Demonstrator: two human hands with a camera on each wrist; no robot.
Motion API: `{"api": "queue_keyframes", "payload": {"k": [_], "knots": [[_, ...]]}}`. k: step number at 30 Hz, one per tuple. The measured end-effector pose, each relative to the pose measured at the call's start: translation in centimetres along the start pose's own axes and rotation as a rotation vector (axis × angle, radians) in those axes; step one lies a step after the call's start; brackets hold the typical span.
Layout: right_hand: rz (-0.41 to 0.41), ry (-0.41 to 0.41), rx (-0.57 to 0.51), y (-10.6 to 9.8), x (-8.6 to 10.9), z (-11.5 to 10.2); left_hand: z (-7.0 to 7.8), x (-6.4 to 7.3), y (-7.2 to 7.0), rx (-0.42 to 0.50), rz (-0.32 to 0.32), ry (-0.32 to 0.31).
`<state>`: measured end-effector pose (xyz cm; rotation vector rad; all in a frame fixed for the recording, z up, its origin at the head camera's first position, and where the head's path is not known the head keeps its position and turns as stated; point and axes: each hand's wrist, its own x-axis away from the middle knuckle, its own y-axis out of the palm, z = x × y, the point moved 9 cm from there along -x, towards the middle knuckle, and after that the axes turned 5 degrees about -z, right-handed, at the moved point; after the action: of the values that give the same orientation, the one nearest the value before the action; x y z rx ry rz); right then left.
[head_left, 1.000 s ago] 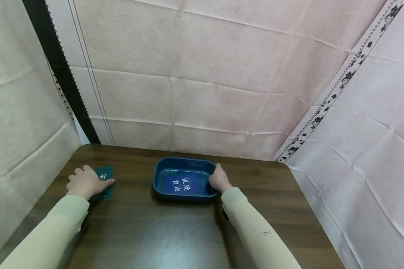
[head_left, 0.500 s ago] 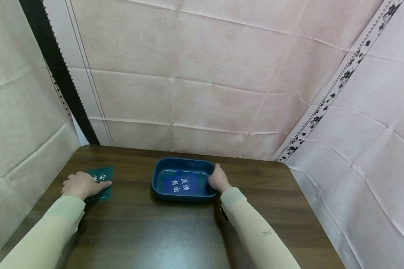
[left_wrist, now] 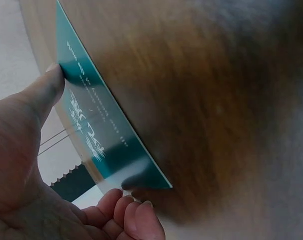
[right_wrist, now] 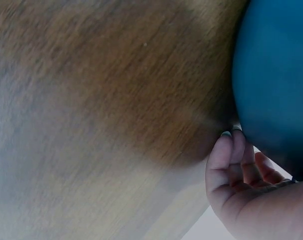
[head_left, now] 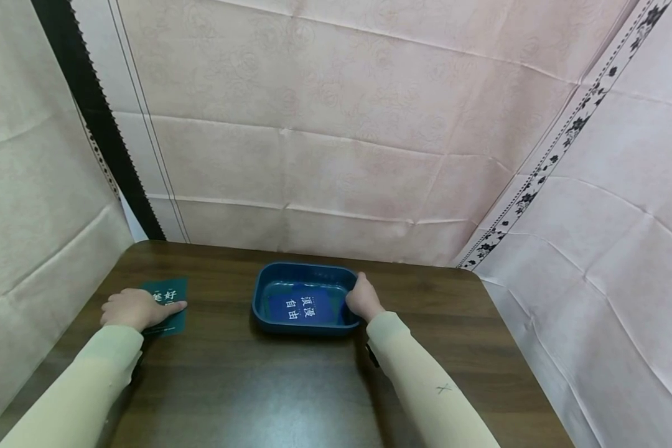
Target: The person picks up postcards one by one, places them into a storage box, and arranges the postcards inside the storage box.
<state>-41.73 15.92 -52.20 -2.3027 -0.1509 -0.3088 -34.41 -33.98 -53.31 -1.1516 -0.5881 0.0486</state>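
My left hand [head_left: 131, 309] spans a thin green card [head_left: 173, 320] with white characters, at the left of the table. In the left wrist view, the thumb meets one edge of the card [left_wrist: 124, 157], and the curled fingers [left_wrist: 141, 217] sit at its opposite edge. At the middle of the table stands a dark blue rectangular tray [head_left: 305, 330]. A blue card [head_left: 319, 305] with white characters lies inside it. My right hand [head_left: 365, 298] grips the tray's right end. Its curled fingers press at the tray's outer wall [right_wrist: 274, 85] in the right wrist view.
Both things rest on a dark brown wooden table [head_left: 246, 386] with rounded far corners. Pale creased cloth [head_left: 325, 180] hangs behind the table and along both sides. A black strip [head_left: 98, 106] runs down the back left corner.
My left hand has shifted slightly left and toward me, baring more of the green card's upper part. The right hand and tray have stayed nearly still.
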Motion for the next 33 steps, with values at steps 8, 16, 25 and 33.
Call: {"api": "queue_keyframes", "payload": {"k": [8,16,25,33], "knots": [[0.0,-0.004,0.007,0.03,-0.14,-0.01,0.04,-0.05,0.01,-0.001,-0.006,0.006],[0.004,0.001,0.007,0.09,-0.22,0.05,-0.02,-0.14,0.08,0.002,-0.019,0.008],[0.006,0.001,0.019,0.06,-0.23,0.19,0.24,-0.39,0.28,-0.006,-0.053,0.044],[-0.003,0.012,0.014,0.07,-0.3,0.11,0.52,-0.4,0.38,0.002,-0.077,0.05]]}}
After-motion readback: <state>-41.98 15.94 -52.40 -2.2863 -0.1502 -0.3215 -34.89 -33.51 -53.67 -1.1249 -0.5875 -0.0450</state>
